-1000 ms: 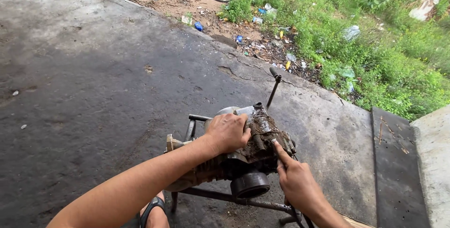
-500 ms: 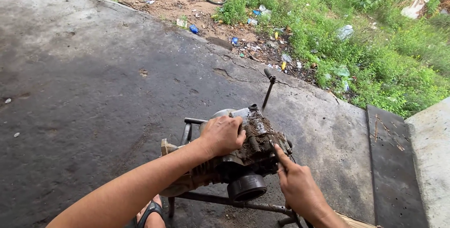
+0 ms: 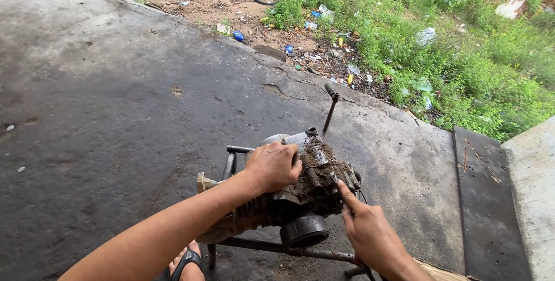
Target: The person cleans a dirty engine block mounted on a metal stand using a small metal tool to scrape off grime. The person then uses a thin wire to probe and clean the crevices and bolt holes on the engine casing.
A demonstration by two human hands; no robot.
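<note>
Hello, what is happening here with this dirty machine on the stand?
A person works on a grimy small engine resting on a metal stand on the concrete floor. The left hand presses on top of it. The right hand touches its side with the fingertips. Littered grass lies beyond.

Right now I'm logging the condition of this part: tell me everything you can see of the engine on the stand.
The engine is a small metal block, grimy and caked with brown dirt on top. It lies on a rusty tube stand over the concrete. A thin lever sticks up behind; a round black opening faces the camera. The left hand rests on top, the right hand touches its side.
</note>
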